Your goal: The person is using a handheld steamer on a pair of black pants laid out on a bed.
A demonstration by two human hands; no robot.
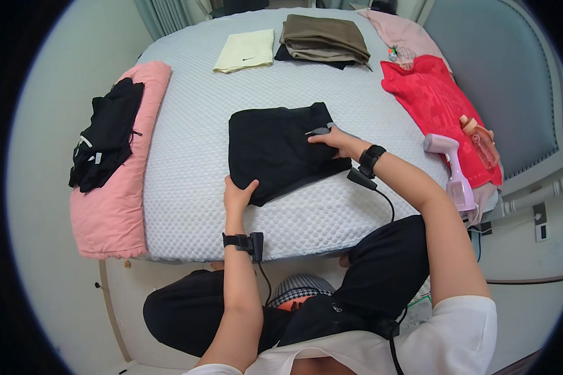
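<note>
A folded black garment (275, 150) lies on the quilted bed in front of me; folded up like this, it does not show what kind it is. My left hand (238, 194) grips its near left corner, thumb on top and fingers tucked underneath. At its right side my right hand (334, 142) is closed on the cloth, beside a small grey patterned patch. Both wrists wear black straps with a small cabled device. The far edge of the garment lies a little uneven, and its lower right corner sticks out past the rest.
On the bed's (194, 150) left, a rolled pink quilt (116, 228) bears black clothes (109, 134). Farther back lie a folded cream garment (247, 50) and a brown stack (325, 37). At right, a lilac garment steamer (456, 175) and a bottle (481, 144) rest near red cloth (431, 100).
</note>
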